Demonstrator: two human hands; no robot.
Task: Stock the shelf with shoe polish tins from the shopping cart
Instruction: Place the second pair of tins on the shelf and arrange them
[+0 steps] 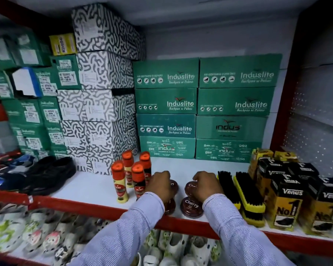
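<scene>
Several round brown "Cherry" shoe polish tins sit near the front of the white shelf (96, 187). My left hand (160, 184) rests curled over one tin (173, 184) in the back row, with another tin (170, 205) half hidden under my wrist. On the right, my right hand (207, 186) closes over a back tin (190, 187). A front tin (191, 206) lies free below it, its label fully visible. The shopping cart is out of view.
Orange-capped Kiwi polish bottles (132, 175) stand just left of my left hand. Black-bristled yellow brushes (246, 192) and Venus boxes (288, 200) crowd the right. Green Induslite shoe boxes (200, 108) fill the back. Black shoes (52, 173) lie at left; the red shelf lip (96, 207) runs along the front.
</scene>
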